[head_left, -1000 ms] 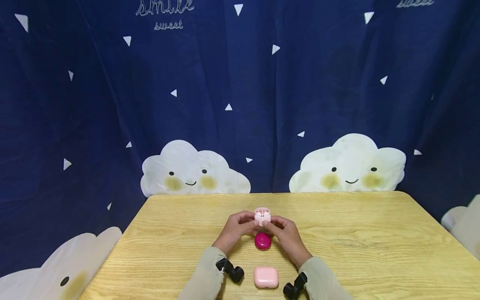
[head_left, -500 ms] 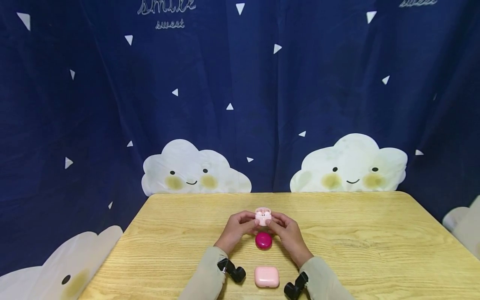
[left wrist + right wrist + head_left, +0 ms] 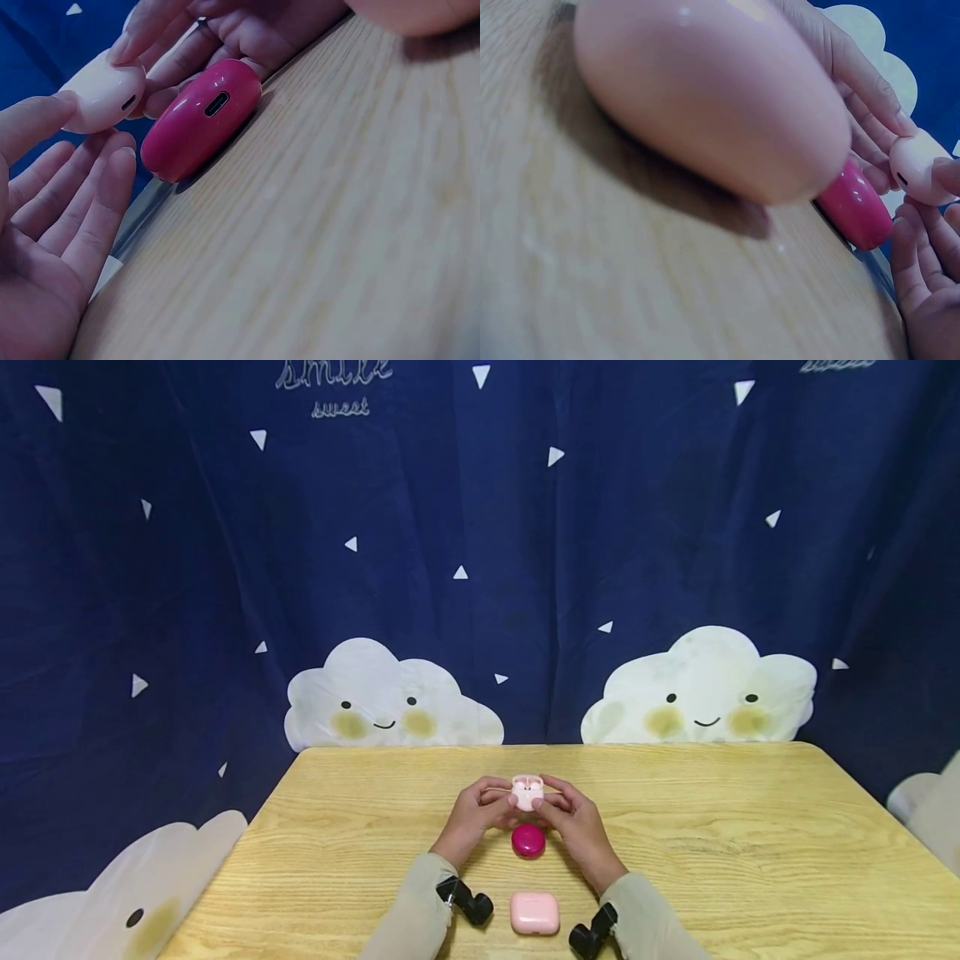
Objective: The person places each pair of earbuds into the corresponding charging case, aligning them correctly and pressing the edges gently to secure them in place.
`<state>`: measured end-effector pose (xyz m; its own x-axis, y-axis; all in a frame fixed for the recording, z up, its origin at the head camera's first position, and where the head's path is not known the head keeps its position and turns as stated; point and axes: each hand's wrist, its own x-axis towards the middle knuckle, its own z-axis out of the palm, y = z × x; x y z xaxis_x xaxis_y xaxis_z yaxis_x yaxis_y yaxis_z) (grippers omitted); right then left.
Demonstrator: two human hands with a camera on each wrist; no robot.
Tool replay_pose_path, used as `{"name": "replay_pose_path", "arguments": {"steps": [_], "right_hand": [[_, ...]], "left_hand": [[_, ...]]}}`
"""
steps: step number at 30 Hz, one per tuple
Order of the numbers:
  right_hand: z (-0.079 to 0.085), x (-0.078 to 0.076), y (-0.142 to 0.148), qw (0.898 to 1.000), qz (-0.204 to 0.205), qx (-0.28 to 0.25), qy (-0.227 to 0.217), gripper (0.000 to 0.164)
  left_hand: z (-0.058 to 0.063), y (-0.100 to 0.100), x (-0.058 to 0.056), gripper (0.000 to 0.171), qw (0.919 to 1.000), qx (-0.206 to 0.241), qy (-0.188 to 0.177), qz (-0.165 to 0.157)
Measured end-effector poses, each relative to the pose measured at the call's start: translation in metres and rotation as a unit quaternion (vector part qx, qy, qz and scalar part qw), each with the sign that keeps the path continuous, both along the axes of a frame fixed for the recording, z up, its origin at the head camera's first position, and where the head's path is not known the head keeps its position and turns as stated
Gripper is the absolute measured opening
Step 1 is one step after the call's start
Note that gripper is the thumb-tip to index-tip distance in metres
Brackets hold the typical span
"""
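Observation:
Between my two hands is a pale pink earbud case (image 3: pixel 527 794), held just beyond a magenta case, its lid up and earbuds visible inside. My left hand (image 3: pixel 471 817) pinches its left side with the thumb in front. My right hand (image 3: pixel 576 828) pinches the right side, thumb also on the front. In the left wrist view the case's (image 3: pixel 101 94) underside shows a small dark charging slot; the fingers below it are spread. The rounded magenta case (image 3: pixel 528 841) stands shut on the table, its charging port facing my body.
Nearer to me, between the forearms, a second pink earbud case (image 3: pixel 535 913) lies shut on the wooden table (image 3: pixel 720 843). It looms large in the right wrist view. Behind the table hangs a dark blue curtain (image 3: pixel 420 485) with clouds and triangles.
The index fingers of both hands have lifted and straightened beside the open case. The case stays in nearly the same place, and the other two cases have not moved.

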<state>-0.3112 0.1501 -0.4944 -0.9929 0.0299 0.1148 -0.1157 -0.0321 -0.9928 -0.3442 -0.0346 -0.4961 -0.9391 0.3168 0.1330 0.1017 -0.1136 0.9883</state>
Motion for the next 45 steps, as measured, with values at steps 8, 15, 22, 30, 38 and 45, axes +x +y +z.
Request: {"name": "replay_pose_path", "arguments": {"steps": [8, 15, 22, 30, 38, 45], "right_hand": [[0.000, 0.001, 0.001, 1.000, 0.001, 0.005, 0.001, 0.046], [0.000, 0.001, 0.000, 1.000, 0.003, 0.004, 0.002, 0.042], [0.001, 0.002, 0.001, 1.000, 0.009, -0.001, 0.006, 0.041], [0.008, 0.005, 0.000, 1.000, 0.017, 0.003, -0.004, 0.043], [0.031, 0.019, -0.001, 1.000, 0.029, 0.003, -0.008, 0.040], [0.023, 0.013, -0.001, 1.000, 0.026, -0.004, -0.008, 0.040]], "left_hand": [[-0.001, 0.000, -0.002, 0.049, 1.0000, 0.000, -0.001, -0.008], [-0.001, 0.000, -0.001, 0.040, 1.0000, 0.003, 0.004, -0.006], [0.001, -0.001, 0.001, 0.039, 0.9999, 0.005, 0.013, -0.006], [0.002, -0.001, 0.002, 0.038, 0.9999, 0.001, 0.010, -0.005], [0.003, -0.001, 0.001, 0.037, 0.9999, 0.006, 0.010, -0.004], [0.002, -0.001, 0.001, 0.037, 0.9999, 0.007, 0.010, -0.004]]}}
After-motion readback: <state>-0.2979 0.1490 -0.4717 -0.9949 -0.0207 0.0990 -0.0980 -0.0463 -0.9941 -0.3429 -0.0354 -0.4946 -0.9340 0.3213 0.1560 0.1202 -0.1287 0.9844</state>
